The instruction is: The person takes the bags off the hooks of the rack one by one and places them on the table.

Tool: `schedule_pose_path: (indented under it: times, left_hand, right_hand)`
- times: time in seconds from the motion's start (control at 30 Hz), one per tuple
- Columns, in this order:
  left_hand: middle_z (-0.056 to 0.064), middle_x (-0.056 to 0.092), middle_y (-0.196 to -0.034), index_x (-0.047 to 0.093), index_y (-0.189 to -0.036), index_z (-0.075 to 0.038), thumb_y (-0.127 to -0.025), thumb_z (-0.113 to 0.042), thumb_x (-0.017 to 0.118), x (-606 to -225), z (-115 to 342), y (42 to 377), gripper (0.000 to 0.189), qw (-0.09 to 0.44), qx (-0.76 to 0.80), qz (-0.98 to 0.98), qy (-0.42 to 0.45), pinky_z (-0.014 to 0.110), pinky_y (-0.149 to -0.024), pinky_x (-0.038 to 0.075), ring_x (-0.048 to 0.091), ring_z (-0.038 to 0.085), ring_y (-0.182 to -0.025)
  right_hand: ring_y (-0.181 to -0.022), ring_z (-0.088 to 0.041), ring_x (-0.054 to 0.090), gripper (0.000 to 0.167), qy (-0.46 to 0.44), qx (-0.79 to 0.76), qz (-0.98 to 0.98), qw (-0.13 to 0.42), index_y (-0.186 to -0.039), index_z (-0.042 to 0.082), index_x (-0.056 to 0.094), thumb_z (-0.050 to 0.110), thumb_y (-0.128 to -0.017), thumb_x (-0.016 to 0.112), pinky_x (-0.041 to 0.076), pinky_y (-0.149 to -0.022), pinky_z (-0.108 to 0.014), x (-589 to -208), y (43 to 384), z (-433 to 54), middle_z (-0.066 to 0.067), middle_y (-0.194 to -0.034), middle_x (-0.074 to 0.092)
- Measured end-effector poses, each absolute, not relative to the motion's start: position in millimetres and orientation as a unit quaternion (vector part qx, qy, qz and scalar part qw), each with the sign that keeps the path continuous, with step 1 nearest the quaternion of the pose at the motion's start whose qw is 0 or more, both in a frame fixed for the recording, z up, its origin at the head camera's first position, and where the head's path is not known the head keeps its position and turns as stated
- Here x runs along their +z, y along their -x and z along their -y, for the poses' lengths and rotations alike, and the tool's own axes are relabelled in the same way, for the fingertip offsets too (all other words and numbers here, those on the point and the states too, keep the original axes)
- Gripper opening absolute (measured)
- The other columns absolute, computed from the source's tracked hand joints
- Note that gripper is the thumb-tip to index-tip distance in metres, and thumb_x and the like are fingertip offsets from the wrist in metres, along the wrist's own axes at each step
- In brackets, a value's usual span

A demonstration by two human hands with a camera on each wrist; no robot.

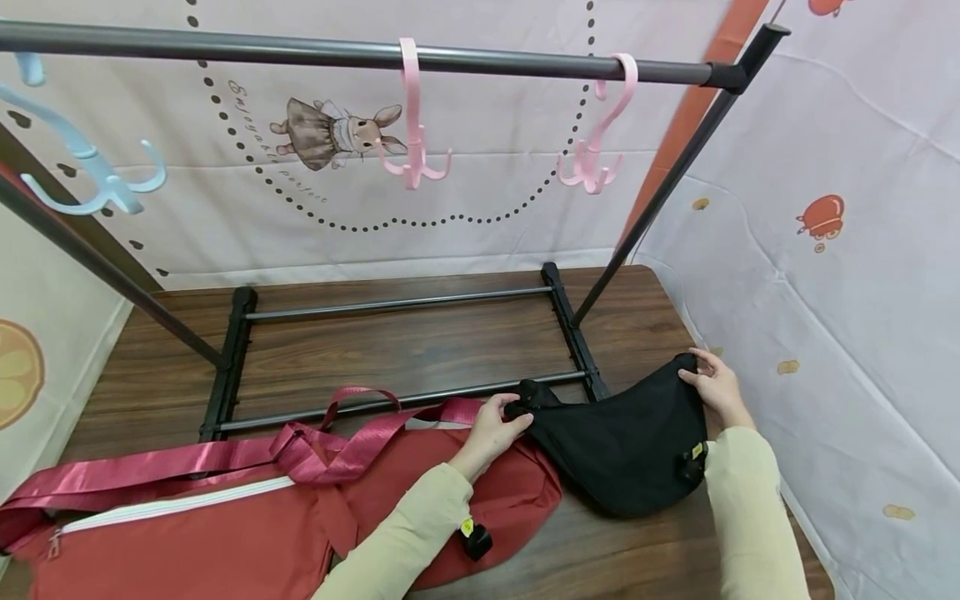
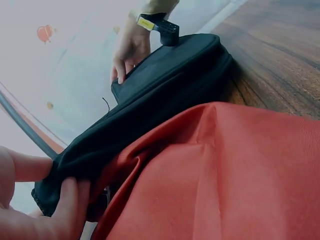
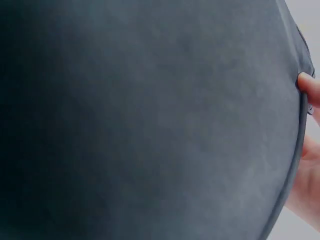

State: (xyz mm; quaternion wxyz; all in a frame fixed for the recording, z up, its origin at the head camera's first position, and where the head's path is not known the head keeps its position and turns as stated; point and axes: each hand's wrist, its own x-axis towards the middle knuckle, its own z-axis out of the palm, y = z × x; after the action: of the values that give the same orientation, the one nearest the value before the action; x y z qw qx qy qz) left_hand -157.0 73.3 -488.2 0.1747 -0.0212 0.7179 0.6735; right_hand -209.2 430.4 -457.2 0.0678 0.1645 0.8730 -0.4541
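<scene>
A black crescent-shaped fabric bag (image 1: pixel 622 446) is stretched between both hands at the right of the head view. My left hand (image 1: pixel 489 432) pinches its left end, close to a bunched black strap piece. At the upper right corner, my right hand (image 1: pixel 718 390) grips the edge between thumb and fingers. The left wrist view shows the left fingers (image 2: pixel 70 202) on one end of the bag and the right hand (image 2: pixel 132 52) at the other. Black cloth fills most of the right wrist view, with the thumb (image 3: pixel 310 87) on its piped edge.
A red bag (image 1: pixel 195 542) with a white zip and shiny dark-red strap (image 1: pixel 150 467) lies at front left, partly under my left arm. Behind stands a black rack, its top bar (image 1: pixel 300 48) carrying pink hooks (image 1: pixel 414 125) and a blue hook (image 1: pixel 105 179). Printed cloth walls surround the wooden surface (image 1: pixel 405 350).
</scene>
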Motion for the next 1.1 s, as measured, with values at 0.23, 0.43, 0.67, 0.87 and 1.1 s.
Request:
schedule_pose_path:
  times: [0.23, 0.43, 0.67, 0.87, 1.1]
  left_hand:
    - [0.026, 0.045, -0.124, 0.045, -0.123, 0.005, -0.086, -0.005, 0.059, -492.5, -75.3, 156.6, 0.041, 0.190, 0.693, -0.695, 0.035, 0.030, -0.074, 0.052, 0.052, 0.031, -0.105]
    - [0.026, 0.043, -0.123, 0.045, -0.120, 0.004, -0.085, -0.003, 0.059, -501.9, -77.7, 155.2, 0.038, 0.184, 0.698, -0.691, 0.046, 0.032, -0.072, 0.053, 0.052, 0.030, -0.102]
    - [0.019, 0.053, -0.103, 0.045, -0.116, 0.003, -0.084, -0.002, 0.060, -509.7, -81.7, 153.1, 0.035, 0.185, 0.698, -0.690, 0.051, 0.029, -0.066, 0.053, 0.055, 0.017, -0.079]
    - [0.021, 0.048, -0.111, 0.041, -0.119, 0.003, -0.085, -0.004, 0.060, -502.9, -82.6, 155.9, 0.040, 0.193, 0.700, -0.686, 0.055, 0.032, -0.070, 0.052, 0.055, 0.022, -0.086]
    - [0.029, 0.040, -0.123, 0.032, -0.128, 0.008, -0.086, -0.008, 0.059, -481.5, -61.3, 152.7, 0.053, 0.224, 0.699, -0.679, 0.018, 0.040, -0.083, 0.048, 0.047, 0.037, -0.108]
  right_hand:
    - [-0.098, -0.025, 0.050, 0.058, -0.182, -0.440, -0.876, 0.072, -0.138, -0.003, 0.028, 0.015, -0.089, 0.052, 0.042, -0.078, -0.029, -473.3, 211.7, -429.9, -0.033, -0.127, 0.040]
    - [-0.104, -0.034, 0.045, 0.058, -0.186, -0.445, -0.871, 0.098, -0.138, -0.006, 0.026, 0.011, -0.089, 0.051, 0.040, -0.085, -0.040, -483.6, 210.2, -428.5, -0.030, -0.119, 0.042]
    - [-0.082, -0.009, 0.049, 0.058, -0.211, -0.451, -0.862, 0.097, -0.137, -0.007, 0.027, 0.009, -0.088, 0.052, 0.042, -0.081, -0.033, -488.4, 210.7, -427.3, -0.016, -0.107, 0.047]
    - [-0.109, -0.036, 0.041, 0.060, -0.232, -0.465, -0.849, 0.092, -0.138, -0.007, 0.024, 0.013, -0.089, 0.050, 0.036, -0.093, -0.046, -489.0, 214.0, -425.8, -0.029, -0.122, 0.037]
    - [-0.124, -0.047, 0.024, 0.065, -0.226, -0.420, -0.874, 0.095, -0.140, -0.007, 0.015, 0.026, -0.093, 0.044, 0.026, -0.101, -0.053, -478.2, 208.8, -423.8, -0.036, -0.136, 0.020]
